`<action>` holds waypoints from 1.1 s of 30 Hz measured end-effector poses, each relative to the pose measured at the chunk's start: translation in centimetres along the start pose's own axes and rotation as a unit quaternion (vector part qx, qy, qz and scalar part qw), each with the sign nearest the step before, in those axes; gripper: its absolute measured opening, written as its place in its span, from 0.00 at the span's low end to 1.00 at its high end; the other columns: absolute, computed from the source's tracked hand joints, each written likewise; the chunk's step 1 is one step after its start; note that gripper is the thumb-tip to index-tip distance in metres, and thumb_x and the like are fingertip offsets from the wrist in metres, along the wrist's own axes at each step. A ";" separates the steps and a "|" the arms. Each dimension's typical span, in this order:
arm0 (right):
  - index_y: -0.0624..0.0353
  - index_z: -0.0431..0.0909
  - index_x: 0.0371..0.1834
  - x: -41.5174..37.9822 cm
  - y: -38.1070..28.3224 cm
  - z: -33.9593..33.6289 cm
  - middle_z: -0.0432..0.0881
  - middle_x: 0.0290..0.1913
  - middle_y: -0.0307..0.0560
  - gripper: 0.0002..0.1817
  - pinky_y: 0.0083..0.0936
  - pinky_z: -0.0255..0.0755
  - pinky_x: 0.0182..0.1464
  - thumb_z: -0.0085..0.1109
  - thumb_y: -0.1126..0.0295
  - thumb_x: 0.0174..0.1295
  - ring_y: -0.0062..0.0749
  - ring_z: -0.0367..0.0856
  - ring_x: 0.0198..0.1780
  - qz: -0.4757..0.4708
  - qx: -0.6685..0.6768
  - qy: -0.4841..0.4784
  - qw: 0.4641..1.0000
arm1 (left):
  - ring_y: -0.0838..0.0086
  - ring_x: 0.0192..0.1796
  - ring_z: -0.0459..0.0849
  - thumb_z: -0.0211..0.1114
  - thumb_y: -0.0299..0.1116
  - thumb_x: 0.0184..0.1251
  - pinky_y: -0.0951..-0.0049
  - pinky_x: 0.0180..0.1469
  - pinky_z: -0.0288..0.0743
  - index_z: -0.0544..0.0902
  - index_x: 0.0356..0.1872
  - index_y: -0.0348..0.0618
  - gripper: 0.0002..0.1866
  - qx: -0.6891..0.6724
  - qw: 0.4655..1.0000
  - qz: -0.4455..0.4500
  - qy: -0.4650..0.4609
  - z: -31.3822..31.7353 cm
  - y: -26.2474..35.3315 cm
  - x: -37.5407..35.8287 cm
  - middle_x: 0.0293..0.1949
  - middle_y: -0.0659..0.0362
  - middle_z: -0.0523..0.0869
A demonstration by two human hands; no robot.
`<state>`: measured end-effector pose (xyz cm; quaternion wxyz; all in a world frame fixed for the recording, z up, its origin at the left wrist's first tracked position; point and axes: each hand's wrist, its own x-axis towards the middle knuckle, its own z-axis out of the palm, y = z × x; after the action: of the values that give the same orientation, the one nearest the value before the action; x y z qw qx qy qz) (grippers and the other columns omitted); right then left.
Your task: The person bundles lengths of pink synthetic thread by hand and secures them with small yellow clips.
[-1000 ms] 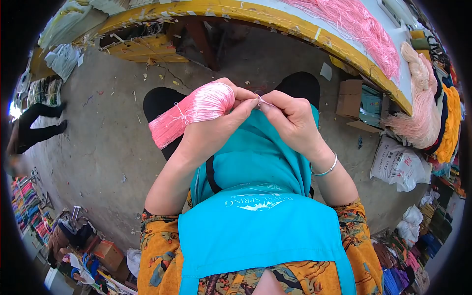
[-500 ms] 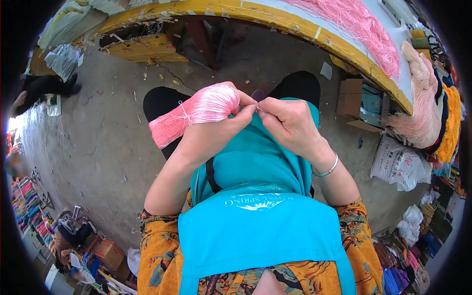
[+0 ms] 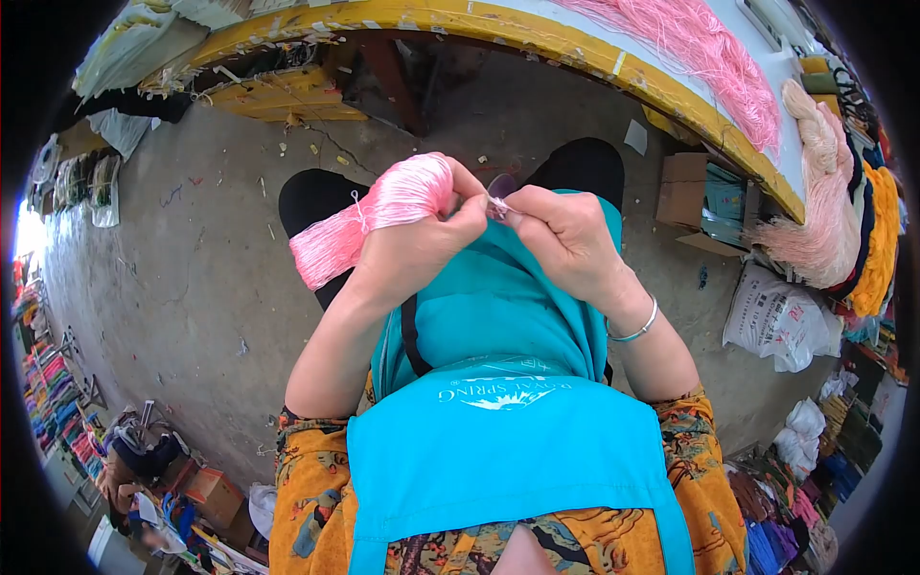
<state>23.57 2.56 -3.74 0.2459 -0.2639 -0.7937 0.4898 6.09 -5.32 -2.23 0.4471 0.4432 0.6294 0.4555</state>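
Note:
A bundle of pink thread point(image 3: 407, 196), tied with a thin string near its middle, lies over my left hand point(image 3: 422, 244), its cut end pointing down and left. The fingers of my left hand are closed around the bundle's looped end, with thumb and forefinger pinched. Just to the right, my right hand point(image 3: 570, 240) is closed in a pinch, its fingertips almost touching the left ones. Between the fingertips shows a small, fine bit of thread point(image 3: 497, 204). Both hands are above my lap and the blue apron point(image 3: 498, 287).
A yellow-edged table point(image 3: 537, 34) holds loose pink thread point(image 3: 700, 67). Pale and orange skeins point(image 3: 874, 240) hang at its right end. A cardboard box point(image 3: 682, 196) and a white sack point(image 3: 776, 321) stand on the floor at the right.
My fingertips have moved slightly apart, and more thread shows between them. The bundle's looped end has shifted a little up and left. The dark-clothed person at the upper left has moved mostly out of view.

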 end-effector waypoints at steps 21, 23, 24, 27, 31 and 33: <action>0.65 0.79 0.33 0.8 1.6 -2.8 0.64 0.17 0.29 0.10 0.14 0.43 0.17 0.51 0.70 0.68 0.09 0.52 0.15 0.244 0.549 0.031 0.799 | 0.86 0.32 0.77 0.68 0.28 0.64 0.82 0.33 0.71 0.85 0.36 0.34 0.06 -0.126 0.981 -0.027 0.145 -1.5 -1.5 1.9 0.28 0.66 0.82; 0.65 0.79 0.33 0.6 1.2 -2.7 0.65 0.17 0.28 0.11 0.14 0.44 0.17 0.51 0.70 0.68 0.09 0.52 0.15 0.255 0.476 0.052 0.840 | 0.89 0.21 0.69 0.68 0.28 0.63 0.84 0.22 0.60 0.85 0.35 0.37 0.05 -0.191 0.954 -0.066 0.221 -3.2 -1.9 3.7 0.23 0.70 0.78; 0.65 0.79 0.33 0.5 1.2 -2.7 0.64 0.17 0.28 0.11 0.14 0.44 0.17 0.51 0.70 0.68 0.09 0.52 0.16 0.254 0.473 0.049 0.842 | 0.90 0.16 0.61 0.69 0.28 0.63 0.84 0.18 0.52 0.84 0.37 0.37 0.06 -0.243 0.941 -0.051 0.230 -4.5 -2.9 5.0 0.19 0.73 0.72; 0.64 0.80 0.32 0.4 1.2 -2.5 0.64 0.17 0.27 0.10 0.14 0.43 0.17 0.50 0.71 0.68 0.08 0.52 0.16 0.260 0.460 0.054 0.847 | 0.88 0.14 0.57 0.70 0.28 0.62 0.84 0.16 0.47 0.80 0.39 0.37 0.09 -0.321 0.910 -0.057 0.255 -8.7 -5.9 8.8 0.16 0.73 0.67; 0.64 0.80 0.32 0.4 1.3 -2.3 0.64 0.17 0.26 0.10 0.14 0.43 0.17 0.50 0.71 0.67 0.08 0.52 0.16 0.262 0.455 0.059 0.849 | 0.86 0.14 0.59 0.68 0.28 0.62 0.82 0.15 0.49 0.80 0.36 0.39 0.06 -0.362 0.861 -0.052 0.354 -11.5 -8.8 12.7 0.17 0.67 0.71; 0.64 0.80 0.32 0.5 1.5 -2.3 0.64 0.17 0.26 0.10 0.14 0.43 0.17 0.50 0.72 0.67 0.08 0.52 0.16 0.257 0.460 0.051 0.848 | 0.84 0.14 0.62 0.68 0.28 0.62 0.81 0.16 0.50 0.81 0.35 0.40 0.05 -0.357 0.851 -0.049 0.381 -12.3 -9.7 14.2 0.18 0.65 0.73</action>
<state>25.01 4.96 -4.08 0.2448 -0.3401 -0.3678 0.8302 -10.19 4.35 -11.58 0.3215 0.0129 0.5654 0.7595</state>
